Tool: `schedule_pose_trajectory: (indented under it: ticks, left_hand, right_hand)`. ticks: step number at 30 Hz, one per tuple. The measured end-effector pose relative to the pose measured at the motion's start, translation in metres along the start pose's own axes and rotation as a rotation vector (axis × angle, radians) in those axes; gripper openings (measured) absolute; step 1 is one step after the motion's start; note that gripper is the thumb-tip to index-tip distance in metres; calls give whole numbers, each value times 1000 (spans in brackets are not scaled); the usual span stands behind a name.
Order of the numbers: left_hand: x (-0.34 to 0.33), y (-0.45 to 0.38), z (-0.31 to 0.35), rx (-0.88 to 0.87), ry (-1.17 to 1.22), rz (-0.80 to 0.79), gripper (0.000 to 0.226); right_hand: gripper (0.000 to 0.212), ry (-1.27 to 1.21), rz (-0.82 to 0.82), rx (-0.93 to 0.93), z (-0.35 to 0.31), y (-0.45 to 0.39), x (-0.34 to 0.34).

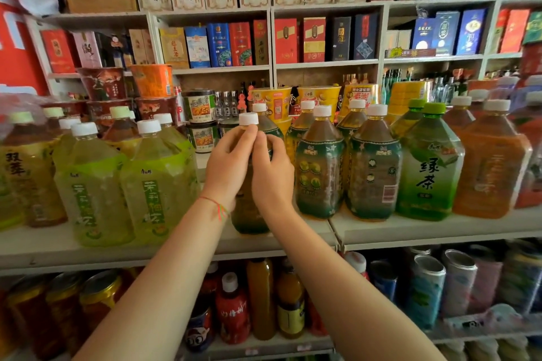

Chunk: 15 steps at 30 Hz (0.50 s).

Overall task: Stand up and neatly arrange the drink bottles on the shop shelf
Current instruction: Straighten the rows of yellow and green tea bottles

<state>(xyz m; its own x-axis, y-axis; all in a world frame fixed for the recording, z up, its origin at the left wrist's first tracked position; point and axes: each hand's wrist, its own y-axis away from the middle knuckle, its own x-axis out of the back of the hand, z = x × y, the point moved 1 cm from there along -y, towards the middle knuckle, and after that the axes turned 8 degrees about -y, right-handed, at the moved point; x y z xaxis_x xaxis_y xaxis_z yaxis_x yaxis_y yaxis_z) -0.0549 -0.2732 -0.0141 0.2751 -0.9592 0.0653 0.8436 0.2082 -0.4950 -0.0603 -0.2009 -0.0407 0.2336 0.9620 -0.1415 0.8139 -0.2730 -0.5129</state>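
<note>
At the left of the frame, pale lime-green bottles [159, 182] are standing on the white shelf [410, 231], their clear plastic faceted at the shoulder and wrapped in glossy film labels, each topped with a ribbed white cap. A gap is opening between them and the centre of the frame, where both hands are meeting on one dark-green tea bottle [249, 214].

The left hand [227, 165] is wrapping around the bottle's neck and shoulder, with a thin red thread at the wrist; the right hand [272, 173] is clasping the same shoulder from the other side, fingers curled against the plastic just under the white cap [248, 119]. The bottle is standing upright near the shelf's front edge, and its base looks as if it is resting on the board, though the forearms are hiding part of it.

The risk, as I judge it, is lying here: the grip is high on a tall, heavy, smooth bottle, so a push sideways could tip the base off the lip or knock it into the matching dark-green bottles [319, 167] just to the right, which are crowding close and could topple in turn.

Further right, a bright green bottle [429, 167] and an amber-orange one [491, 167] are standing in line.
</note>
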Motion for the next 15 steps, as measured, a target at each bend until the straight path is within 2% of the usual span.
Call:
schedule_pose_trajectory:
  ticks: [3, 5, 8, 12, 15]
  left_hand:
    - [-3, -2, -5, 28, 48, -25, 15]
    - [-9, 0, -13, 48, 102, -55, 22]
    - [-25, 2, -22, 73, 135, -85, 32]
    - [-34, 6, -26, 116, 206, -123, 24]
    - [-32, 9, -28, 122, 189, -189, 37]
  right_hand:
    - [44, 10, 25, 54, 1, -3, 6]
    - [42, 58, 62, 127, 0, -8, 11]
    - [41, 229, 66, 208, 0, -18, 13]
    - [48, 448, -23, 347, 7, -12, 17]
    - [46, 562, -9, 444, 5, -9, 22]
